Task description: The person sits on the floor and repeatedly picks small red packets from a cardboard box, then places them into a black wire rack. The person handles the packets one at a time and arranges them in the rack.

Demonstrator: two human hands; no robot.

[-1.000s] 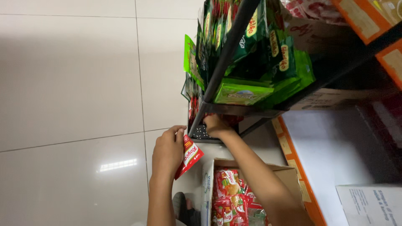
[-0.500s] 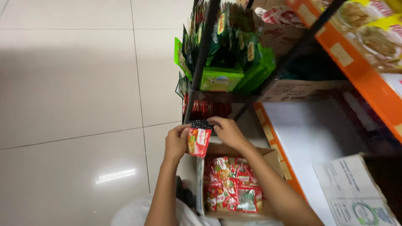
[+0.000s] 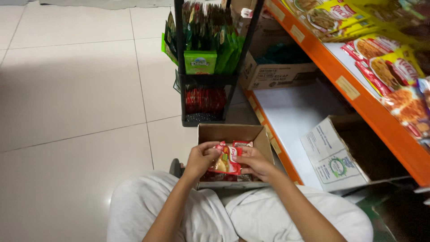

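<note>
Two hands, one red sachet, one cardboard box

A black wire rack of green packets and red packets stands on a pale tiled floor, beside an orange shelf with yellow noodle packs and cardboard cartons.

Left hand and right hand close together, fingers curled in a grip.

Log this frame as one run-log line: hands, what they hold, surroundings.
left hand: grips red sachets | right hand: grips same sachets | below: open cardboard box | ahead: black rack
</note>
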